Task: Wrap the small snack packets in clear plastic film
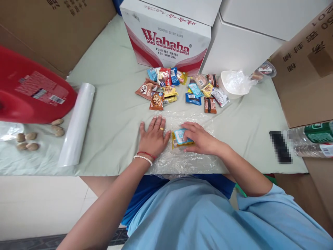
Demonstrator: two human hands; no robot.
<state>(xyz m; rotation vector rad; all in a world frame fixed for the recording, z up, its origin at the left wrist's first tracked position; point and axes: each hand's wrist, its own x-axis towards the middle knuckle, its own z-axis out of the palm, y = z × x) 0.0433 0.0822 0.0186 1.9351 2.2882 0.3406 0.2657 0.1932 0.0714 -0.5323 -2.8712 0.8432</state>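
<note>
My left hand lies flat with its fingers spread, partly on a clear sheet of plastic film and just left of two small snack packets. A light blue snack packet rests on top of a yellow snack packet, both on the film. My right hand reaches over them from the right, its bent fingers and thumb around the light blue packet, covering its right part. Beyond my hands sit two loose groups of wrapped snacks, one with a brown cookie packet, the other with a dark blue packet.
A white roll of film, a red container and several walnuts are on the left. At the back stand a Wahaha carton and a white bowl holding clear plastic. Bottles lie at the right edge.
</note>
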